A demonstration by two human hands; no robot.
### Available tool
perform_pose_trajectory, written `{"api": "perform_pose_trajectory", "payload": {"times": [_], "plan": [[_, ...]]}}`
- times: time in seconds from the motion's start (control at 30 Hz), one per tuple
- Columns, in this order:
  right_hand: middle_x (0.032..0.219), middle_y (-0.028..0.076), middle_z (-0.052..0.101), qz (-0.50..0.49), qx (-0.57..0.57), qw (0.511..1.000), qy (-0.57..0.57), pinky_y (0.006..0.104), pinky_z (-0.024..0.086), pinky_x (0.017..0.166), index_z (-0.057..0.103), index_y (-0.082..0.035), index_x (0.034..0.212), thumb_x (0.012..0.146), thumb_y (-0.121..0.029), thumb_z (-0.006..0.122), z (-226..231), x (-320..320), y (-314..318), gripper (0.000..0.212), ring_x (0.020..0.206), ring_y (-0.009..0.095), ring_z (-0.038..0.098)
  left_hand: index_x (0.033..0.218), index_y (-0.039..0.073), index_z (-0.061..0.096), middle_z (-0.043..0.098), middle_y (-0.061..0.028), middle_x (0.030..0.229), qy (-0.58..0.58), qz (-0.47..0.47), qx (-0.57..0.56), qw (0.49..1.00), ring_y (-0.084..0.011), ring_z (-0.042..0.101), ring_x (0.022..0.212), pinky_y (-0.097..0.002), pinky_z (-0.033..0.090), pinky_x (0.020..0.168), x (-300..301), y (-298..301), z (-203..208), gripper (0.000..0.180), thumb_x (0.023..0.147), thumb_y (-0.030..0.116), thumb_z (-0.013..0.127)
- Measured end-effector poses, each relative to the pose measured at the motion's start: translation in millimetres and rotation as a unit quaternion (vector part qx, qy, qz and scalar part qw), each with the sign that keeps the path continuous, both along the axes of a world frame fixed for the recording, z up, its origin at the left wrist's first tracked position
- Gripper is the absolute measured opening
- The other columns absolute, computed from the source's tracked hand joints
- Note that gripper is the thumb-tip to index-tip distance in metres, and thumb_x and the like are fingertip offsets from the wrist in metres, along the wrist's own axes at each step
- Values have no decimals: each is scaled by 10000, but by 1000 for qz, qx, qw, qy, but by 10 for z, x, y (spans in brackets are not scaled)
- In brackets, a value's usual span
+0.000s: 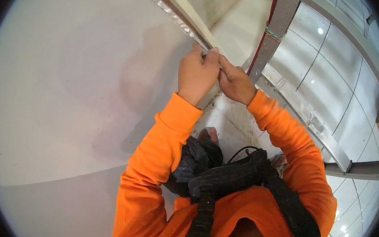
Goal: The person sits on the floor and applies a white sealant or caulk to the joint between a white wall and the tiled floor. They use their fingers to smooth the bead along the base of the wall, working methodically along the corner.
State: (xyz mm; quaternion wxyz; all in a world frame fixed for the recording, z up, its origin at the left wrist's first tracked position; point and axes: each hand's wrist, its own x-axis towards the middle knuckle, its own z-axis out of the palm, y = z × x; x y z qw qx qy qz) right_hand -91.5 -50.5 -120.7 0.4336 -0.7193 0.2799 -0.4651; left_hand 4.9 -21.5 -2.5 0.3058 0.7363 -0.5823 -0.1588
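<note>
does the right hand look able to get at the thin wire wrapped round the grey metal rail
Probably yes: nothing visible stands between the right hand and the thin wire on the grey metal rail, though depth is hard to judge.

We count two of some, one of others

We count one left hand (198,74) and one right hand (236,82), so two in all. We see two orange sleeves (148,157), two black straps (200,222) and one black bag (225,176). We find one shiny silver strip (168,13), one red cord (273,4) and one flat silver step (304,109). We are sure of one foot (213,135). Some white floor tiles (333,80) are hidden, so we cannot count them all.
</note>
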Motion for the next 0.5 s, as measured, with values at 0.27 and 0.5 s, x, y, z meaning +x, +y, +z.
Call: {"api": "perform_pose_trajectory", "payload": {"times": [0.27, 0.5], "plan": [[773, 301, 608, -44, 8, 999, 11, 559, 486, 651, 367, -111, 1354, 838, -52, 484, 60, 81, 101, 533, 702, 469, 606, 782, -39, 606, 593, -100, 649, -26, -7, -37, 999, -169, 532, 595, -339, 418, 546, 181, -77, -105, 214, 839, 167, 598], [865, 345, 604, -80, 95, 992, -28, 571, 474, 655, 248, 5, 1404, 831, -96, 492, 64, 505, 456, 630, 711, 515, 587, 824, -54, 614, 626, -197, 696, 56, 8, -66, 996, -252, 606, 628, -380, 466, 618, 351, -134, -69, 209, 802, 151, 582]]}}
